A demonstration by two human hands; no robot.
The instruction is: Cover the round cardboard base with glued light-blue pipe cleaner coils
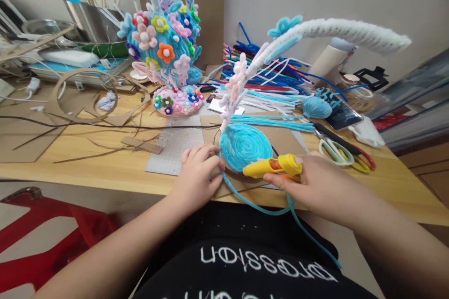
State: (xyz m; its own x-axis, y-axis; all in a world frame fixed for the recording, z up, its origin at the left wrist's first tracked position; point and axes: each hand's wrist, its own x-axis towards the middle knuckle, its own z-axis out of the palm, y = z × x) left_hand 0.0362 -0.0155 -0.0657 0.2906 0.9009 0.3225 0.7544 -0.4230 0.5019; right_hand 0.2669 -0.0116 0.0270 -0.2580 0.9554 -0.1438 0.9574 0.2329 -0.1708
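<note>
My right hand (315,173) is wrapped round a yellow hot glue gun (273,167), its nozzle at the near edge of a round disc (247,145) coiled with blue pipe cleaner. At the disc's left edge, my left hand (199,168) pinches a loose blue pipe cleaner (259,209), which loops off the table edge over my lap. Rising from the disc's far left is a curved stem (252,67) wrapped in white, with pale pink, lilac and blue pipe cleaner flowers. The fingertips of my left hand are partly hidden against the disc.
A blue ball-shaped piece (163,44) covered in colourful flowers stands at the back left. Bundled pipe cleaners (277,74) lie behind the disc. Scissors (335,149), pliers and a phone (340,116) are at right. Cardboard rings (84,96) and a black cable (140,126) lie left.
</note>
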